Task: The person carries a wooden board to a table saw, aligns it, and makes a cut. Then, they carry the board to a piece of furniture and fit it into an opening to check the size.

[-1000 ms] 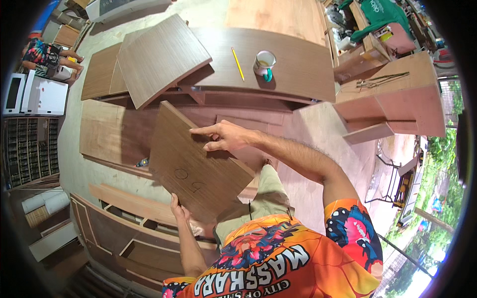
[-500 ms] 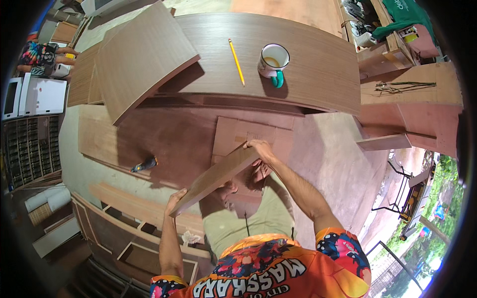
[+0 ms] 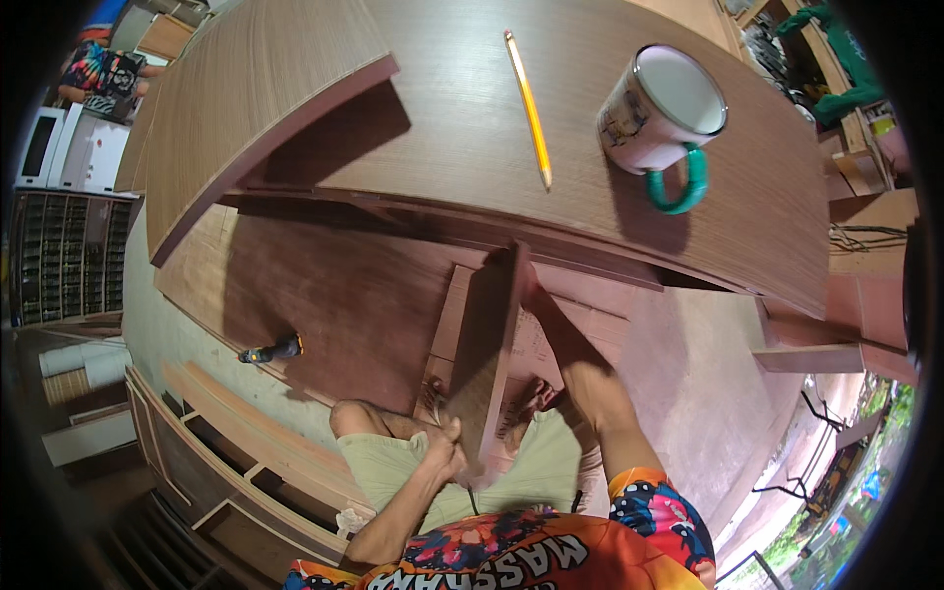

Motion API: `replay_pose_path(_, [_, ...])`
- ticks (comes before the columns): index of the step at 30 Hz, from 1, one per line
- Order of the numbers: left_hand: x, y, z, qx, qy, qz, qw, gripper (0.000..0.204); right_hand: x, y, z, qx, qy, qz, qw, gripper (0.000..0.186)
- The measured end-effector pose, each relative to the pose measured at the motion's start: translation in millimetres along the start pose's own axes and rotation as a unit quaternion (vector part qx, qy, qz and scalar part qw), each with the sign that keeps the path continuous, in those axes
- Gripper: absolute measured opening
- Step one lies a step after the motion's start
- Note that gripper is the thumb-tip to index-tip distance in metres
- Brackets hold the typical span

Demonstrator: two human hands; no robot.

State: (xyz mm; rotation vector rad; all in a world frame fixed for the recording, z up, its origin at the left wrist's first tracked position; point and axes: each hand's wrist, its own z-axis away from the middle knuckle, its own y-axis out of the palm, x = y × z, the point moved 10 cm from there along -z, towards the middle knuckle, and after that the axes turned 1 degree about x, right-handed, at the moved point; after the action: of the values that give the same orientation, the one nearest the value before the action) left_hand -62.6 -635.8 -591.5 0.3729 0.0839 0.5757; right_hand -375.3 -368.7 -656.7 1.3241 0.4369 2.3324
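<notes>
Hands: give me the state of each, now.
Left hand: closed on the board's near end.
Right hand: holding the board's far end, fingers partly hidden.

We have before us a brown wood-grain counter point(image 3: 442, 108). On it, a yellow pencil point(image 3: 532, 116) lies with its sharpened end toward us, and to its right a pale printed mug point(image 3: 634, 118) stands upright, its green handle facing our side. At the left we see a loose wood-grain board point(image 3: 265, 79) jutting over the counter's near edge. Below, the pale floor point(image 3: 678, 364) bears a broad wooden sheet point(image 3: 344, 305) and, further right, flattened cardboard point(image 3: 600, 329).
</notes>
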Motion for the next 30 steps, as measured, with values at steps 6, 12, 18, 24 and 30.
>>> replay_pose_path(6, [57.1, -7.1, -75.0, 0.088, -0.085, 0.173, 0.977, 0.03, -31.3, 118.8, -63.8, 0.022, 0.132, 0.269, 0.954, 0.087])
replay_pose_path(12, [55.0, 34.0, -100.2, 0.223, -0.089, 0.227, 0.944, 0.013, -41.6, 139.7, -74.3, 0.081, 0.102, 0.352, 0.927, 0.11])
replay_pose_path(18, [92.3, 52.8, -150.9, 0.203, -0.152, 0.264, 0.931, 0.027, -49.6, 102.1, -74.6, 0.087, 0.09, 0.396, 0.91, 0.115])
replay_pose_path(24, [83.5, 50.9, -162.8, 0.18, -0.058, 0.111, 0.976, 0.027, 4.0, 150.3, 101.5, 0.195, 0.032, 0.438, 0.877, 0.099])
replay_pose_path(30, [98.9, 73.9, -166.1, 0.197, -0.155, 0.033, 0.967, 0.03, 16.4, 134.2, 184.1, 0.015, 0.014, 0.701, 0.713, 0.087])
